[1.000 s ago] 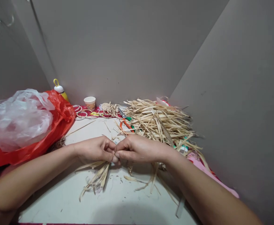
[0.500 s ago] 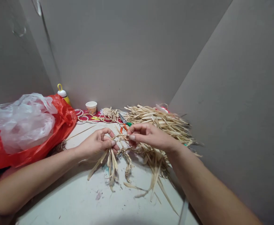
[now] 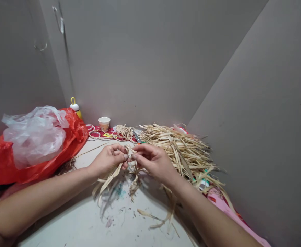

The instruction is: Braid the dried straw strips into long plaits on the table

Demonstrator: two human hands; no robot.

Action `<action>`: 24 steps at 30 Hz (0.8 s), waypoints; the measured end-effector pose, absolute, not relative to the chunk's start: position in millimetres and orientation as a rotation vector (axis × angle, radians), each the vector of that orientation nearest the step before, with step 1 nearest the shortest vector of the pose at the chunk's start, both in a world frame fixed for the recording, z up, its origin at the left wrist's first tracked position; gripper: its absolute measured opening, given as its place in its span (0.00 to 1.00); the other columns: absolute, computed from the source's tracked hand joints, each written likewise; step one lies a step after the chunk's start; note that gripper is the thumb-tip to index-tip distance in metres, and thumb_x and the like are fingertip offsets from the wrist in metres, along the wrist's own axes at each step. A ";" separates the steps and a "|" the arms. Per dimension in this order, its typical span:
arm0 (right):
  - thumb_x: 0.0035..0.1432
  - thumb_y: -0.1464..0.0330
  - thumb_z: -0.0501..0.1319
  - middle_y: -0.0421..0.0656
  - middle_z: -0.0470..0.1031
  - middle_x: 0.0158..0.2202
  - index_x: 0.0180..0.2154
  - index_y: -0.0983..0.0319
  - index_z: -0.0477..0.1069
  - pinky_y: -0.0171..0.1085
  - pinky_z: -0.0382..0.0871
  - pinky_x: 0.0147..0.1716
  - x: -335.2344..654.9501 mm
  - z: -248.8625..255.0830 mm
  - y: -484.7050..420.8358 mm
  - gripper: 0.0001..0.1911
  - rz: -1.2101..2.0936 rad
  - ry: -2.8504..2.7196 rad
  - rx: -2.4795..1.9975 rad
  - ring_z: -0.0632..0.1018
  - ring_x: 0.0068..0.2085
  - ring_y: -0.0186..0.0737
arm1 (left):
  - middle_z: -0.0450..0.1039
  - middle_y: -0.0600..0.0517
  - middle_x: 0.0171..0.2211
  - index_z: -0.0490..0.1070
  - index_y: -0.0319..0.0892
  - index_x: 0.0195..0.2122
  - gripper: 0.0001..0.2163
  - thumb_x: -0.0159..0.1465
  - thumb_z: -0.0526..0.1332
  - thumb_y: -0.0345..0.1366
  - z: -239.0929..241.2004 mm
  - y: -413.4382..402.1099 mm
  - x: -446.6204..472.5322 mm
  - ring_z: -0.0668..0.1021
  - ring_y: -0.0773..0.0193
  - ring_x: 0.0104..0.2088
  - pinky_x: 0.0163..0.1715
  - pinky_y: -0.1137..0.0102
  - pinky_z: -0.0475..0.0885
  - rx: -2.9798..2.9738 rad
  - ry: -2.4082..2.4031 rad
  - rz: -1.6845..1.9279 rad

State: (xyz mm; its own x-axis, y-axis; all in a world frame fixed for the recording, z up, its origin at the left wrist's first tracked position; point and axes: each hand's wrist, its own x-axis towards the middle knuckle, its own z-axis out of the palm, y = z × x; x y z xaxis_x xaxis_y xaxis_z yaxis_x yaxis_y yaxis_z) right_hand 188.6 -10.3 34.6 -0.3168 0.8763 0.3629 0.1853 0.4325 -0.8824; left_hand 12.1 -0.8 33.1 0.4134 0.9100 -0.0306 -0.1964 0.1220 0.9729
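Pale strips (image 3: 111,178), perhaps braided, are pinched by the left hand (image 3: 112,157) and right hand (image 3: 152,159); a straw pile (image 3: 188,147) lies beyond.

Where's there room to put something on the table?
Mostly bare, though speckled: the near part of the table, between left arm and loose strips. A smaller patch, crossed by a thin stalk, lies between red bag and left hand. Crowded: the back, with cup, rope and straw pile.
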 end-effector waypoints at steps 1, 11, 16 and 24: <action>0.56 0.66 0.60 0.41 0.74 0.27 0.35 0.64 0.71 0.32 0.66 0.26 186.6 33.1 -11.4 0.07 0.808 -1.845 -0.926 0.71 0.25 0.30 | 0.72 0.57 0.20 0.63 0.39 0.29 0.13 0.50 0.68 0.34 34.4 -1.0 12.1 0.72 0.73 0.19 0.22 0.76 0.66 1.147 0.786 0.919; 0.60 0.73 0.56 0.44 0.74 0.30 0.36 0.63 0.73 0.34 0.65 0.32 190.6 30.6 -10.5 0.07 0.129 -2.181 -0.789 0.72 0.32 0.35 | 0.70 0.55 0.18 0.73 0.36 0.33 0.11 0.51 0.67 0.37 36.5 3.5 6.5 0.69 0.74 0.18 0.20 0.77 0.58 1.158 0.840 0.820; 0.59 0.74 0.57 0.45 0.73 0.35 0.41 0.61 0.73 0.34 0.67 0.32 190.2 26.5 -7.0 0.10 0.057 -2.160 -0.688 0.73 0.34 0.34 | 0.73 0.53 0.20 0.73 0.36 0.32 0.13 0.51 0.67 0.40 37.0 2.6 5.9 0.72 0.72 0.20 0.24 0.76 0.63 1.145 0.772 0.804; 0.59 0.72 0.58 0.46 0.72 0.35 0.38 0.61 0.73 0.37 0.66 0.36 196.1 32.8 -3.0 0.06 -0.044 -2.152 -0.776 0.72 0.37 0.38 | 0.71 0.56 0.19 0.68 0.39 0.35 0.14 0.51 0.68 0.37 37.6 5.8 3.2 0.72 0.72 0.20 0.22 0.77 0.62 1.143 0.827 0.943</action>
